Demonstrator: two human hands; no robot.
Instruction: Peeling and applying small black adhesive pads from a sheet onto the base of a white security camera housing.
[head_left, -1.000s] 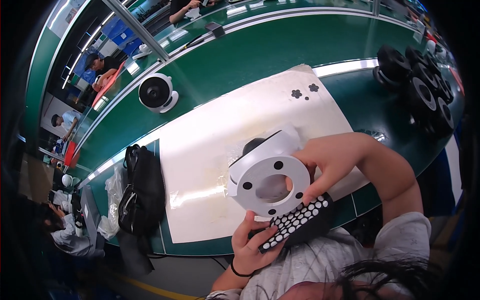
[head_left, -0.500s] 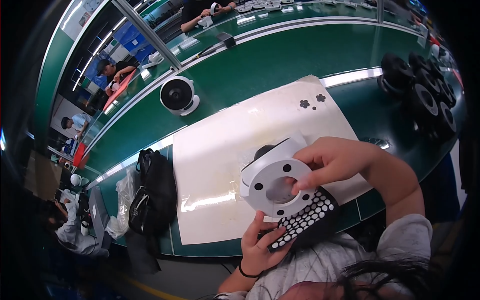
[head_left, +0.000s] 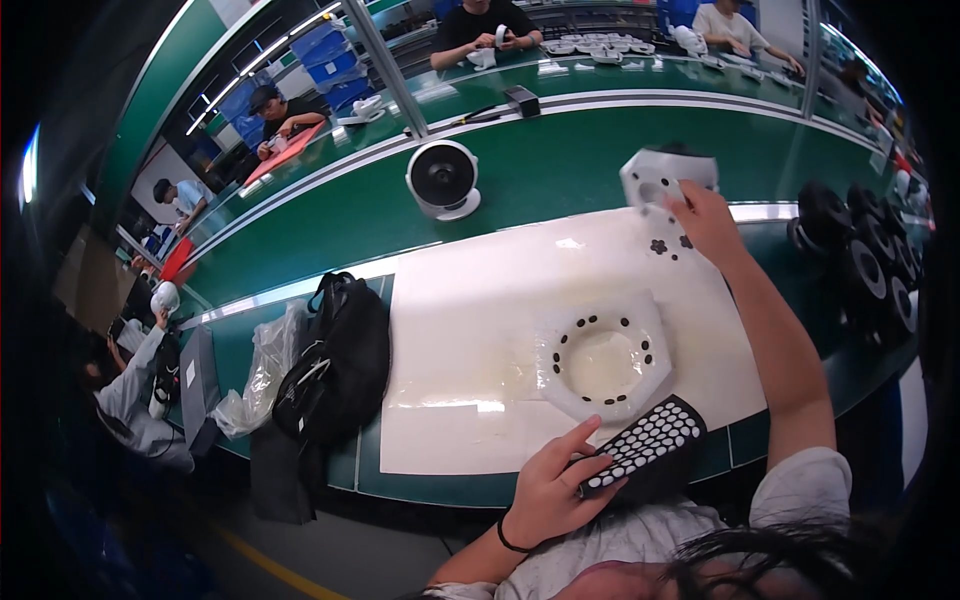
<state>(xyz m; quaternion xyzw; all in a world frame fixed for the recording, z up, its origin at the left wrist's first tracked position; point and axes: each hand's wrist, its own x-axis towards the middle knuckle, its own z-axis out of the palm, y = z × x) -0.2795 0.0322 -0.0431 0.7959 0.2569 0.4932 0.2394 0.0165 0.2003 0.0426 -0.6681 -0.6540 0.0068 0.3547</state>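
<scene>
One blurred white housing [head_left: 637, 174] | right hand [head_left: 703, 218]: gripping it | left hand [head_left: 556, 482]: holding dotted black sheet [head_left: 652, 440], partly covered

White housing [head_left: 664, 168] blurred, partly hidden by right hand [head_left: 708, 222].

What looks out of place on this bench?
Mainly the black bag slumped left of the white mat, with crumpled clear plastic beside it: both look like stray clutter on a work surface. The mat itself looks faintly yellowed in patches.
</scene>
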